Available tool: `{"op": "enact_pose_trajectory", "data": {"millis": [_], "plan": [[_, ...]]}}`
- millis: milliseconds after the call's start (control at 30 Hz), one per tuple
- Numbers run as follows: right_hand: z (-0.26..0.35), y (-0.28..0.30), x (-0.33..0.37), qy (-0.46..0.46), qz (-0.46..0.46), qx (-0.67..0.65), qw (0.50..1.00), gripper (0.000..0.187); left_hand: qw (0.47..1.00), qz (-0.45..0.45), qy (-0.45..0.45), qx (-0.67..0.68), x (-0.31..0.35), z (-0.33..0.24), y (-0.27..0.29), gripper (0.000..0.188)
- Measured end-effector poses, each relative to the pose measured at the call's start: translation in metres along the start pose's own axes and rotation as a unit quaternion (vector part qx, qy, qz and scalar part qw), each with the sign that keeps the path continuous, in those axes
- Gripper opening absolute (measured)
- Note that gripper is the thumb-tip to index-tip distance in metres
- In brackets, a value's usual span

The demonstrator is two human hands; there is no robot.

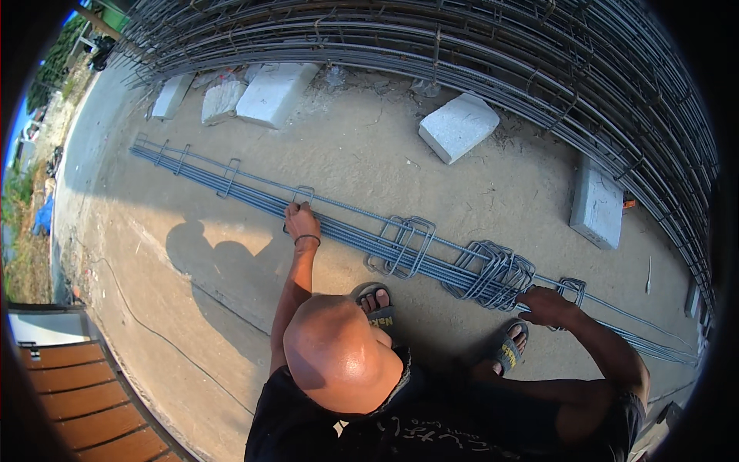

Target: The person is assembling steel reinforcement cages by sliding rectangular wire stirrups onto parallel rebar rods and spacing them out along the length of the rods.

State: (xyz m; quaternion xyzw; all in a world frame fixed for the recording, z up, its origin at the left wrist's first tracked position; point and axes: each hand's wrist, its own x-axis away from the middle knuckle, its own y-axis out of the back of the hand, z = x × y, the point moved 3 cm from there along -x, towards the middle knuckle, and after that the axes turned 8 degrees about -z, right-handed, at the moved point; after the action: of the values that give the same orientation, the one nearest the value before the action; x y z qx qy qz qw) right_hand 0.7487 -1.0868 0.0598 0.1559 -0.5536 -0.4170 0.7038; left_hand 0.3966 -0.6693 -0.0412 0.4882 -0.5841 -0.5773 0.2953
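A long bundle of ribbed steel rebar (346, 231) lies slantwise over the ground, with rectangular wire stirrups around it. My left hand (302, 222) is closed on one stirrup (305, 192) that stands up around the bars. To its left, several single stirrups (229, 177) are spaced out along the bundle. Between my hands sit a small group of stirrups (402, 246) and a thick bunch of stirrups (493, 271). My right hand (548, 307), fingers curled, is at the right end of that bunch; what it grips is hidden. Just beyond it is another stirrup (571, 289).
Pale concrete blocks (458, 127) stand on the far side, below a big stack of rebar cages (493, 54). My sandalled feet (376, 302) are close to the near side of the bundle. A thin cable (162, 336) runs along the ground at left, near an orange slatted surface (73, 385).
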Motion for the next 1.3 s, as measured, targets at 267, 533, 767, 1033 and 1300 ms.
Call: {"op": "enact_pose_trajectory", "data": {"millis": [267, 533, 767, 1033, 1300], "plan": [[-0.023, -0.007, 0.002, -0.022, 0.003, -0.006, 1.000, 0.038, 0.953, 0.095, -0.082, 0.275, 0.057, -0.125, 0.002, 0.029], [-0.014, -0.008, -0.010, -0.004, -0.012, -0.108, 0.994, 0.030, 0.945, 0.224, -0.013, 0.239, 0.072, -0.155, -0.013, 0.022], [0.025, 0.007, -0.060, 0.091, -0.092, -0.125, 0.984, 0.025, 0.948, 0.169, -0.019, 0.270, 0.065, -0.145, -0.009, 0.017], [0.004, 0.024, -0.036, 0.053, -0.097, -0.147, 0.983, 0.025, 0.964, 0.136, -0.156, 0.164, 0.095, -0.161, -0.008, 0.017], [-0.007, 0.010, -0.028, 0.066, -0.069, -0.068, 0.993, 0.028, 0.958, 0.034, -0.134, 0.249, 0.107, -0.185, 0.015, 0.028]]}}
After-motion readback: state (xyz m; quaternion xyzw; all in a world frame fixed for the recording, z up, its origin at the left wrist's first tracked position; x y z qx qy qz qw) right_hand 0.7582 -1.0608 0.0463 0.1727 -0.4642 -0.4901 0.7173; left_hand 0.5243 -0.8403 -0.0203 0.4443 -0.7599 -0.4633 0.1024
